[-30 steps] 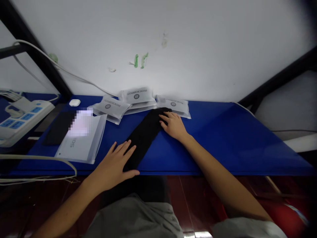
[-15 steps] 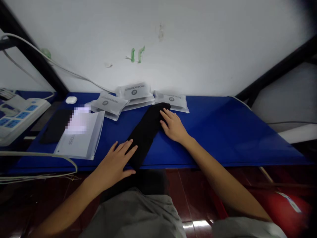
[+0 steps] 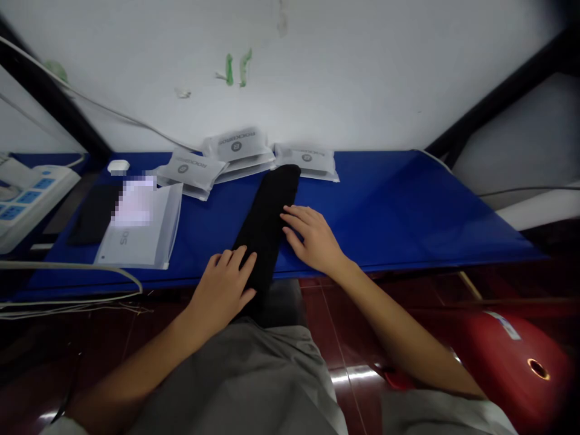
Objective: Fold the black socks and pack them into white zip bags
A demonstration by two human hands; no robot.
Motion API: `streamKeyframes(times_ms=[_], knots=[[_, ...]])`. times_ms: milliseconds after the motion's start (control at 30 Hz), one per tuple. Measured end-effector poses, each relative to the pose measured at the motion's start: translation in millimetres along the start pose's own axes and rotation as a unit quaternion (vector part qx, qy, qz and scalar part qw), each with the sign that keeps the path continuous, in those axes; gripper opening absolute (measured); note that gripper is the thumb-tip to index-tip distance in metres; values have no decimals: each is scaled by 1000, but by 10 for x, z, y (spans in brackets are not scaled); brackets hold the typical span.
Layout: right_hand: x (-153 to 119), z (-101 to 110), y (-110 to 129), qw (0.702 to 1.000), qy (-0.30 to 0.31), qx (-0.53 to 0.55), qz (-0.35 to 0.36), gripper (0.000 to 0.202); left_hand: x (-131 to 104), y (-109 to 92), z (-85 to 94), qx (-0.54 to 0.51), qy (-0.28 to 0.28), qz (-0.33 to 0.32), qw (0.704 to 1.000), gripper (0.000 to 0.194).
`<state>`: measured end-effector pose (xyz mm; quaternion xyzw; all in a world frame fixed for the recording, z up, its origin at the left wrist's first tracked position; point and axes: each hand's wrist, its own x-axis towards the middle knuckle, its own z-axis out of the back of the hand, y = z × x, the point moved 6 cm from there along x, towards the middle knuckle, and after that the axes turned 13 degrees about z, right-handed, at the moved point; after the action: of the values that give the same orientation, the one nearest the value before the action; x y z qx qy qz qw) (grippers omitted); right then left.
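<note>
A long, flat piece of black fabric [image 3: 265, 211] lies slantwise across the blue table, its near end over the front edge by my lap. My left hand [image 3: 222, 284] rests on its near left part, fingers spread and bent a little. At the right edge of the fabric, about halfway along, my right hand [image 3: 312, 238] lies with its fingertips touching it or nearly so. Both hands are open, palms down. Just beyond the fabric's far end is a frosted pouch [image 3: 312, 162] with a logo.
More frosted pouches, one [image 3: 193, 169] at left and another [image 3: 238, 148] behind it, lie along the wall. A flat zip bag [image 3: 140, 241], dark cloth [image 3: 93, 211] and white case [image 3: 118, 166] are at left, near a power strip [image 3: 36, 193]. A red stool [image 3: 512, 368] stands below right.
My right hand has slid from the fabric's far end toward me along its right edge. The fabric's near end reaches further over the table edge. The view has tilted down slightly.
</note>
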<state>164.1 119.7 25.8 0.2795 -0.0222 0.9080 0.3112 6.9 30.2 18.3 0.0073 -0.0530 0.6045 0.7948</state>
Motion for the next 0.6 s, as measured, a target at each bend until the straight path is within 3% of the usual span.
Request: streamKeyframes(times_ms=[167, 367, 533, 600], knots=[[-137, 143, 356, 999, 18, 36, 33, 29, -30, -192, -23, -48, -44, -29, 997, 51], [-327, 233, 535, 993, 72, 84, 32, 31, -18, -261, -42, -112, -71, -79, 988, 34], [-478, 191, 636, 986, 136, 86, 39, 63, -22, -232, -57, -120, -111, -116, 980, 31], [-521, 158, 662, 983, 161, 75, 40, 67, -16, -214, -64, -127, -115, -118, 978, 30]])
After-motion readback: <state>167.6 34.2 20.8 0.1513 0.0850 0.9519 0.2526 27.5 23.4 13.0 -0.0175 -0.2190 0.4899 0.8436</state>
